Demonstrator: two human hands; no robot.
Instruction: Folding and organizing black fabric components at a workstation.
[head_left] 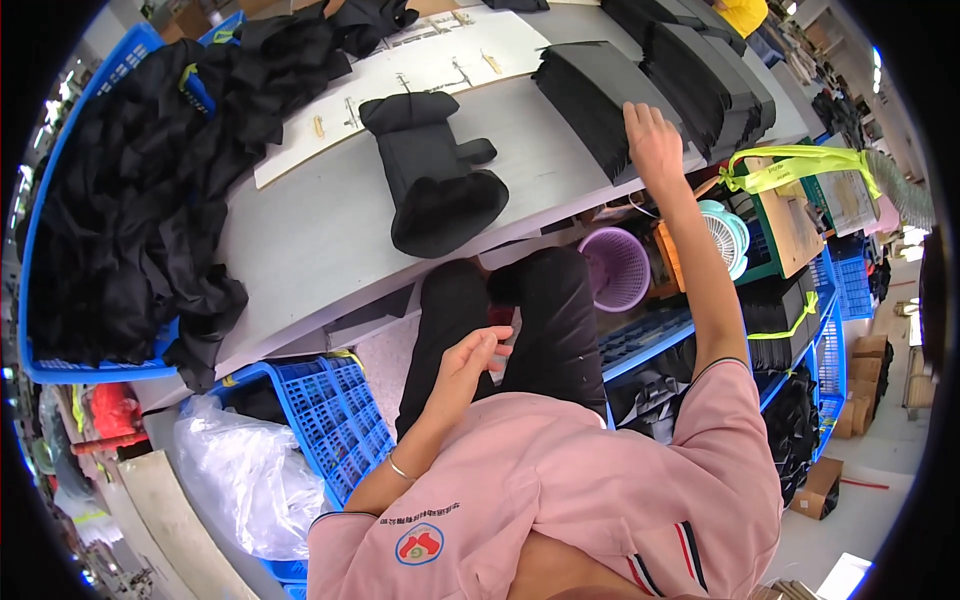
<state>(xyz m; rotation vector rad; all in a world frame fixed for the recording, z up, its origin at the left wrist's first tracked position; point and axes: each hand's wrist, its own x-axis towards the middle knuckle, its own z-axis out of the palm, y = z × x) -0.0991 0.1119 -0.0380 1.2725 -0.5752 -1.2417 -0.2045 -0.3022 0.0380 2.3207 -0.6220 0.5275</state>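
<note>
- The right hand (655, 140) touches the near stack of flat black pieces (590, 85) on the bench (310, 240); whether its fingers pinch one, I can't tell.
- The left hand (472, 360) hangs over the lap, loosely spread, apparently holding nothing.
- One shaped black piece (425, 165) lies alone mid-bench, seemingly between handlings.
- Plenty appears left: that stack is thick, with more stacks (695, 80) beyond.
- Heaped black fabric (150, 200) overfills the blue basket (105, 374); whether it is finished is unclear.
</note>
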